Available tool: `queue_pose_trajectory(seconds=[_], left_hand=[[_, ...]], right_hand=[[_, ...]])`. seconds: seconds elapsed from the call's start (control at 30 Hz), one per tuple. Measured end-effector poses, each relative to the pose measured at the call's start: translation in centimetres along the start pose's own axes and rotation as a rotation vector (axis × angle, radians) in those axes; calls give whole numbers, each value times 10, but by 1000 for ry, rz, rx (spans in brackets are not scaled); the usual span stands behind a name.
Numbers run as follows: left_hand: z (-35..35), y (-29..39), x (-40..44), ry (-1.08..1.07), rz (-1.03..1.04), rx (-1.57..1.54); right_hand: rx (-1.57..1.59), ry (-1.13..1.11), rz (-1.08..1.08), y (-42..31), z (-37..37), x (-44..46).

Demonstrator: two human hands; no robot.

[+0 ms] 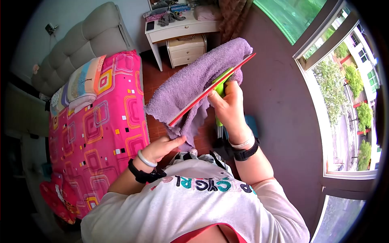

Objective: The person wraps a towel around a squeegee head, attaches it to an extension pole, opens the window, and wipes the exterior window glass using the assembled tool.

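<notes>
A purple terry towel point(194, 73) and a green-necked squeegee point(221, 86) were held together in front of the torso, above the tiled floor between the bed point(109, 121) and the dark wall point(279, 97). The squeegee was gripped at its neck by the closed right hand point(229, 103), with its red-edged head slanted upward to the right. The towel was draped over the far side of the head, and its lower corner was met by the thumb of the left hand point(159, 150); whether that corner was pinched could not be told.

Judged from this arrangement, the work was partway along: the towel had been brought over the head, but the red edge was left bare along the near side and the lower folds hung loose, so that full covering or fastening appeared not yet done.

The left fingers were largely hidden, as was the towel's far face. The lower pole point(220, 131) was lost in blur near the legs, a blue object point(252, 124) behind the right forearm could not be identified, and the window point(320, 48) was cut off by the lens's dark border.
</notes>
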State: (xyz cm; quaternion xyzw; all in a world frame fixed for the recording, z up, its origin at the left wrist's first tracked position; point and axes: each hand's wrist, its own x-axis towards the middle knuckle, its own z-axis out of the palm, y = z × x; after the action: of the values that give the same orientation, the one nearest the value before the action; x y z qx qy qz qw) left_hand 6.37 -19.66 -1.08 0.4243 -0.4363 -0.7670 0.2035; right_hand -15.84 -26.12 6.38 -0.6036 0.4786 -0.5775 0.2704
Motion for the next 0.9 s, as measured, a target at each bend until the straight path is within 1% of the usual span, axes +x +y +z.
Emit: queue_pose_trajectory(seconds=[0.03,0.1,0.17,0.2,0.27,0.3,0.33,0.37,0.4,0.43,0.47,0.53,0.57,0.6,0.63,0.67,0.73,0.77,0.8,0.87,0.9], left_hand=[[-7,-2,-7,-14,-93,150],[-24,3,-14,-41,-280,471],[-5,33,-32,-88,49,111],[7,43,-35,-102,220,-82],[31,48,-16,102,508,-171],[29,41,-1,183,589,-268],[33,43,6,209,602,-302],[38,46,13,230,615,-335],[42,48,20,251,623,-372],[42,50,27,229,684,-442],[33,48,35,166,685,-447],[8,36,50,39,685,-449],[5,30,59,140,698,-450],[1,31,59,169,760,-267],[-2,33,60,209,823,-88],[-4,39,66,15,766,-423],[-3,43,75,-80,731,-415],[-1,44,79,-103,705,-423],[1,43,83,-121,683,-440],[5,37,88,-147,640,-477],[8,34,89,-152,623,-496]], right_hand=[[38,-20,43,-5,-3,0],[21,-37,51,13,-4,0],[7,-57,73,14,-3,-7],[-2,-75,72,3,-2,-6],[-6,-109,35,-3,3,-6],[-4,-123,6,-1,6,-9],[-3,-132,-22,1,8,-11],[-89,-165,-29,1,7,-14],[-6,-202,38,-4,8,-15],[89,-232,68,-8,8,-16],[184,-260,97,-11,8,-16],[44,-270,77,-22,2,-17],[9,-330,103,-23,-1,-14],[-24,-386,132,-22,-3,-13],[37,-330,142,-14,1,-17],[149,-327,227,-15,2,-20],[372,-320,392,-19,1,-23],[409,-350,412,-15,3,-25],[552,-358,374,-11,5,-28],[612,-382,274,-6,13,-35],[542,-432,325,-5,14,-38]])
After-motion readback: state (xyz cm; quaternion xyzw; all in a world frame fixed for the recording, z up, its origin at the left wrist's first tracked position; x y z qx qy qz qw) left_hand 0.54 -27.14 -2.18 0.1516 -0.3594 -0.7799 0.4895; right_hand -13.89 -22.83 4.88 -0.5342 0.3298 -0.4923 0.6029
